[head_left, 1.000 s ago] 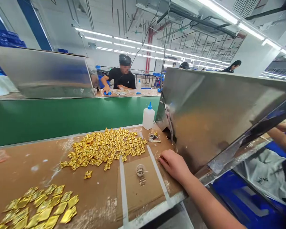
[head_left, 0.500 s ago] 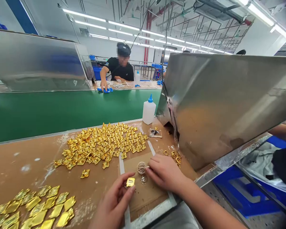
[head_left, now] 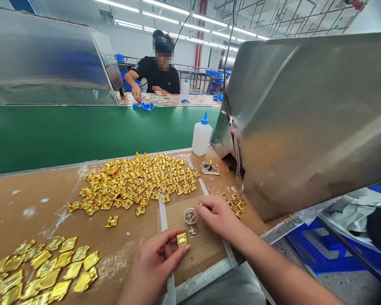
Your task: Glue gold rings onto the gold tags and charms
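Between thumb and fingers, my left hand pinches a small square gold metal piece, tilted with its recessed face showing. My right hand is closed round a thin pale stick, whose lower end is at a small clear round cup. The cup stands on a cardboard sheet, and a shiny clear patch lies just in front of it. Left of my hands, a large heap of similar gold pieces covers the brown tabletop, with one piece lying apart.
More gold pieces lie at front left. Gold rings sit right of my right hand. A white bottle with a blue tip stands at the back beside a metal panel. Across the green belt, a co-worker sits.
My view has tipped downward. The gold piece in my left hand has turned slightly and moved a little right. The stick in my right hand shows more clearly at the cup.
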A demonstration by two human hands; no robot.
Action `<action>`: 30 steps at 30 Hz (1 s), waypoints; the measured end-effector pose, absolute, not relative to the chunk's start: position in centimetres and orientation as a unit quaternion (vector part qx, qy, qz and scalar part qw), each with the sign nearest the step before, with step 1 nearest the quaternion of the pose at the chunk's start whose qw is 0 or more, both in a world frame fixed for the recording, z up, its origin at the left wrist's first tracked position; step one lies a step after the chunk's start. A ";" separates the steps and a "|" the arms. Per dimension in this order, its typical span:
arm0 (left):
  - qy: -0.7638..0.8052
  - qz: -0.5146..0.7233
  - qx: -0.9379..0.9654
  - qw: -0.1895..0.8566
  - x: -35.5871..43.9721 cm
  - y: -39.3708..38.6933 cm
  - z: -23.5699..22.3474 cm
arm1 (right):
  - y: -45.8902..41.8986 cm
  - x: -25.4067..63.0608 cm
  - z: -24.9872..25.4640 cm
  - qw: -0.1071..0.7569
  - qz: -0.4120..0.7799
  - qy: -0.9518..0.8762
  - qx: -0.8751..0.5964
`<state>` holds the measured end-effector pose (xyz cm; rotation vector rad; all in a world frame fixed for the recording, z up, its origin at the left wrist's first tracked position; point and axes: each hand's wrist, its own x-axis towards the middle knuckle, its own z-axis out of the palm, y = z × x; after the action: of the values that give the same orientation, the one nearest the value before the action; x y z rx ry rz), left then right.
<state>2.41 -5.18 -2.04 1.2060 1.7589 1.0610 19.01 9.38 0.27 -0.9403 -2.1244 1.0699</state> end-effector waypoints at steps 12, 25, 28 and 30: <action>0.689 0.380 0.543 0.293 2.9 -5.0 -1.8 | 3.9 20.4 -1.5 0.344 0.488 -0.729 -0.334; 0.687 0.375 0.558 0.274 2.9 -5.0 -1.5 | 4.0 20.0 -1.6 0.322 0.465 -0.757 -0.328; 0.687 0.373 0.562 0.270 2.9 -5.1 -1.6 | 4.1 20.0 -1.5 0.323 0.471 -0.756 -0.320; 0.687 0.372 0.564 0.267 2.9 -5.2 -1.6 | 4.0 20.0 -1.6 0.325 0.473 -0.755 -0.317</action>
<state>2.86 -5.16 -1.59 1.5230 1.8558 1.0033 19.97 4.04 -1.61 -0.8305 -1.9797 1.2401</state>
